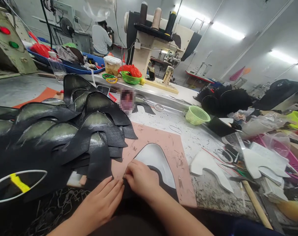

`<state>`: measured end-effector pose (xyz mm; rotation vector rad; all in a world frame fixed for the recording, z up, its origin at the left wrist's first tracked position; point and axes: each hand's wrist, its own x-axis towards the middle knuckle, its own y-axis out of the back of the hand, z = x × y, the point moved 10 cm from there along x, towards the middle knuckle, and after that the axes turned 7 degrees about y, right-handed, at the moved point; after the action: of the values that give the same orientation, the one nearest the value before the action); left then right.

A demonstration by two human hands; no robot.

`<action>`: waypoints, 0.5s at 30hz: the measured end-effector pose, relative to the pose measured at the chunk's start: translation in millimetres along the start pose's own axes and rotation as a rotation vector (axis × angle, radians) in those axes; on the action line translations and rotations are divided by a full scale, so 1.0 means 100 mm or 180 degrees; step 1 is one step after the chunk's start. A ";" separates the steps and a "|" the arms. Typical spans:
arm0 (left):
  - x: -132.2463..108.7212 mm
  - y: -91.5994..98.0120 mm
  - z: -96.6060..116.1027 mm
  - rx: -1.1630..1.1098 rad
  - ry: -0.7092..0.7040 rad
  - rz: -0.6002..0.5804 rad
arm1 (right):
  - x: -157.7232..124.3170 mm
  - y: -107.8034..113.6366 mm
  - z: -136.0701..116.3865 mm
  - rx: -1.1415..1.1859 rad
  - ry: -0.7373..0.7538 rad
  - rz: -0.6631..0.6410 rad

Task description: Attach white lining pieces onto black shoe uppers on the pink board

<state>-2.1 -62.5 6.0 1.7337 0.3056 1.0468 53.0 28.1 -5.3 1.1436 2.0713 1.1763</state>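
Observation:
A curved, arch-shaped shoe upper piece [161,157], pale grey-white inside with a black border, lies on a pink mat [185,183] in front of me. My right hand [141,178] is closed on its left edge, thumb and fingertips pinched together. Close beside it, my left hand [103,200] has its fingers stretched out flat, tips at the same black edge; its thumb is hidden. To the left, a heap of similar black upper pieces [99,123] with greenish, shiny insides overlaps the mat.
White curved pieces [210,167] and a wooden-handled tool [257,205] lie at right. A green basket [197,115] stands farther back. Behind rises a sewing machine [145,42] with thread spools. Beyond the blue tray [77,68] sits a person [101,38]. A white oval loop [18,172] is at lower left.

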 end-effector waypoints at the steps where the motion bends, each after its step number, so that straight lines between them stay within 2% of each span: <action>1: 0.03 0.05 0.00 -0.0017 0.0009 0.0103 | 0.00 0.01 0.01 0.0004 -0.0031 0.0036; 3: 0.06 0.11 0.00 -0.0066 0.0026 0.0193 | -0.01 0.05 0.07 0.0003 -0.0148 0.0169; 6: 0.04 0.09 -0.01 -0.0128 0.0035 0.0135 | -0.04 0.09 0.10 -0.0062 -0.0185 0.0342; 10: 0.00 0.07 -0.04 -0.0165 0.0137 0.0171 | -0.11 0.07 -0.17 -0.0639 0.0573 0.0535; 13: -0.02 0.08 -0.05 -0.0194 0.0196 0.0202 | -0.18 -0.02 -0.43 -0.1413 0.1206 0.0650; 15: -0.02 0.08 -0.05 -0.0229 0.0196 0.0190 | -0.19 -0.09 -0.52 -0.1717 0.1452 0.0634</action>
<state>-9.5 -63.6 12.4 1.6571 0.2532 1.1426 21.4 -14.0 13.4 0.8837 1.7713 2.0936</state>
